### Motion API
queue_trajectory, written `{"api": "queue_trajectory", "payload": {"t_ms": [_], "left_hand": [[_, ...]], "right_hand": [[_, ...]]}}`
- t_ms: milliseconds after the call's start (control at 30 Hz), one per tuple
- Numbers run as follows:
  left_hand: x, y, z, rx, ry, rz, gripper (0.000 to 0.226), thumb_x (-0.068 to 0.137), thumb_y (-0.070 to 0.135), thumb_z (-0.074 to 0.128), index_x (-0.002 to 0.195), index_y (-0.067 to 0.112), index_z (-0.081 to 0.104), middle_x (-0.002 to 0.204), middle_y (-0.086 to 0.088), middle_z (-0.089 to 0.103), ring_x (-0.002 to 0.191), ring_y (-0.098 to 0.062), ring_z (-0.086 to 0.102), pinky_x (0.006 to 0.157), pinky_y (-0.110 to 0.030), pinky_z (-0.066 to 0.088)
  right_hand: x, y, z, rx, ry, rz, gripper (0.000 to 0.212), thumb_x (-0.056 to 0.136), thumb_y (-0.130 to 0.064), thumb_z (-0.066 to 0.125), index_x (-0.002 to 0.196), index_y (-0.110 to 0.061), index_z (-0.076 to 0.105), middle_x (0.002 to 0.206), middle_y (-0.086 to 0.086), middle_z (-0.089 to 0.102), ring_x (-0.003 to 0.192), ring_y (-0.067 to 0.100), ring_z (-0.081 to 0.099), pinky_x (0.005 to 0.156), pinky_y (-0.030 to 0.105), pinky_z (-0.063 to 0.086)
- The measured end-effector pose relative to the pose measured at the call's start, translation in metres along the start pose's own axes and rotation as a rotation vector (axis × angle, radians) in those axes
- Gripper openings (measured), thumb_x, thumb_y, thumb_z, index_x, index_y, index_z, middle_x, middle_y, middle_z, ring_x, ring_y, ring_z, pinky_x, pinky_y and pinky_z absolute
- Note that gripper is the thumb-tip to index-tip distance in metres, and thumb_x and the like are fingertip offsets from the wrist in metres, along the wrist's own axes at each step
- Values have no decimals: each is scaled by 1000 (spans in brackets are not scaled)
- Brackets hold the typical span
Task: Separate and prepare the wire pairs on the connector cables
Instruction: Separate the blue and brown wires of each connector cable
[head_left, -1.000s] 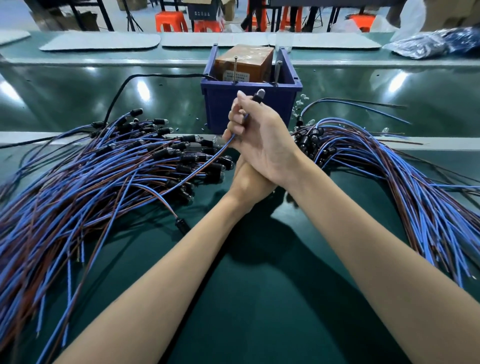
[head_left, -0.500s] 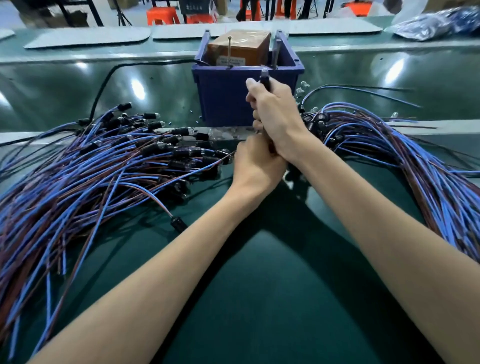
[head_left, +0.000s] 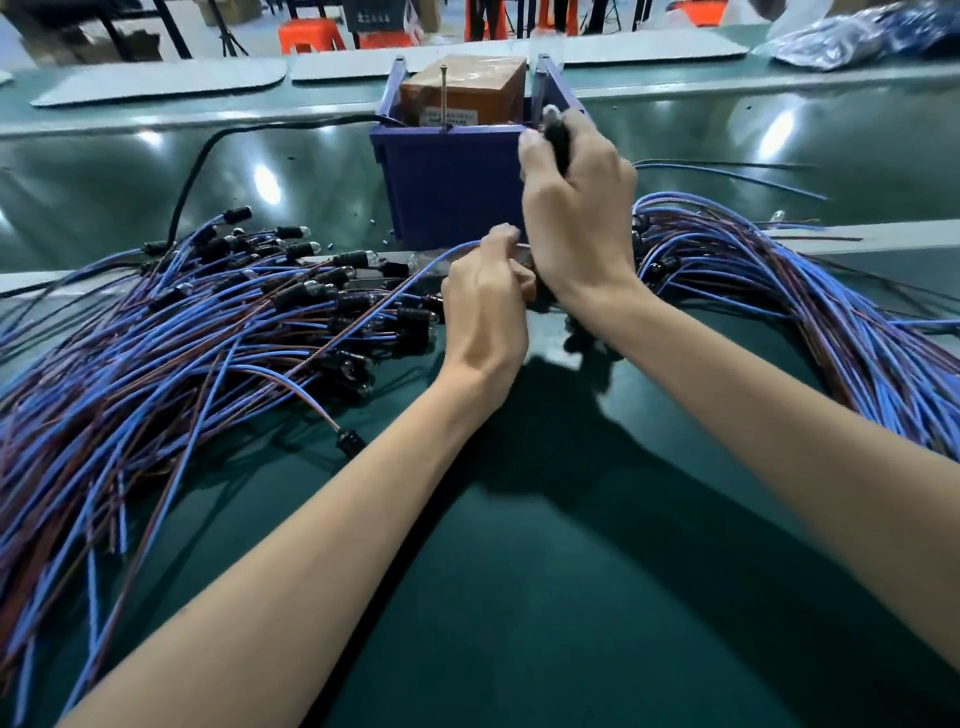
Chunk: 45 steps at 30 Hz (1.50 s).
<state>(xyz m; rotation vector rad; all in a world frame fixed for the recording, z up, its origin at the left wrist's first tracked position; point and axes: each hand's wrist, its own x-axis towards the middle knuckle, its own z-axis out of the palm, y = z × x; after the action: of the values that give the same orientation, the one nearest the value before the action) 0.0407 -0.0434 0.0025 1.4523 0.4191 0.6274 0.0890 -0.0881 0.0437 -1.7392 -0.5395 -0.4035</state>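
Head: gripped connector (head_left: 558, 141) seemingly touches bin (head_left: 447, 187).

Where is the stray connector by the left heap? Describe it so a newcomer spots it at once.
Start at the big heap of blue and brown cables on the left of the green bench. At its near edge one black connector lies alone on bare mat, apart from the clustered connectors farther back.

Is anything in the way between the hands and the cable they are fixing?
Nothing visible is. The right hand grips the connector by the bin, and the left hand pinches the blue wire just below.
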Motion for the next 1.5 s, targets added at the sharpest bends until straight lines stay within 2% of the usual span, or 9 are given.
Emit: {"api": "queue_trajectory", "payload": {"t_ms": [233,433,533,667,800,933,1100,1233,1500], "left_hand": [[5,-3,-1,-62,190,37,34,97,29,25,107,21,57,65,-4,51,73,-30,46,79,-61,38],[7,-4,0,-71,256,91,14,101,26,33,97,23,46,77,-3,50,79,-29,44,74,-51,37],[8,-8,1,30,212,104,9,100,18,42,95,25,44,79,-1,56,85,-32,55,83,-49,43],[11,-13,3,176,99,166,8,96,12,51,98,18,48,73,5,58,76,-16,63,81,-38,48],[11,-18,7,328,-54,220,10,91,18,61,84,21,55,58,11,59,59,-6,66,60,-33,53],[9,-18,8,297,-61,175,19,90,23,64,74,26,54,57,9,63,63,-8,69,56,-36,51],[5,-11,8,272,-54,175,20,98,24,51,79,19,57,59,0,66,40,0,55,40,-17,41],[3,-10,5,115,-48,137,28,102,30,38,89,12,54,69,-4,67,42,-13,53,44,-25,43],[4,-8,2,138,17,170,27,95,42,50,78,21,51,68,9,66,59,-14,56,59,-36,50]], "right_hand": [[-7,1,-16,-141,-61,34,29,91,-16,49,63,-18,44,57,-7,50,59,16,44,55,22,29],[12,-17,-22,-459,-239,-51,36,90,-26,46,56,-16,37,59,3,42,68,29,43,59,27,23],[26,-23,-24,-532,-351,-27,31,90,-27,47,69,-6,58,68,8,52,70,29,47,52,34,31],[35,-25,-27,-486,-605,-3,26,92,-31,56,96,-10,71,90,7,69,83,22,65,66,23,49],[36,-29,-30,-456,-834,-54,26,89,-44,63,97,-22,73,79,-7,70,59,-7,55,48,5,37],[32,-32,-35,-224,-927,-38,28,83,-45,69,93,-20,75,68,-17,70,63,-5,61,58,7,43],[32,-30,-34,-217,-871,-87,14,82,-31,74,80,-18,73,72,-7,71,65,1,61,67,24,52],[34,-27,-30,-184,-725,-18,18,85,-24,73,75,-9,70,66,-1,70,53,4,61,56,21,52],[37,-16,-26,-290,-514,120,23,80,-22,74,80,1,73,65,5,71,63,8,68,77,24,56]]}}
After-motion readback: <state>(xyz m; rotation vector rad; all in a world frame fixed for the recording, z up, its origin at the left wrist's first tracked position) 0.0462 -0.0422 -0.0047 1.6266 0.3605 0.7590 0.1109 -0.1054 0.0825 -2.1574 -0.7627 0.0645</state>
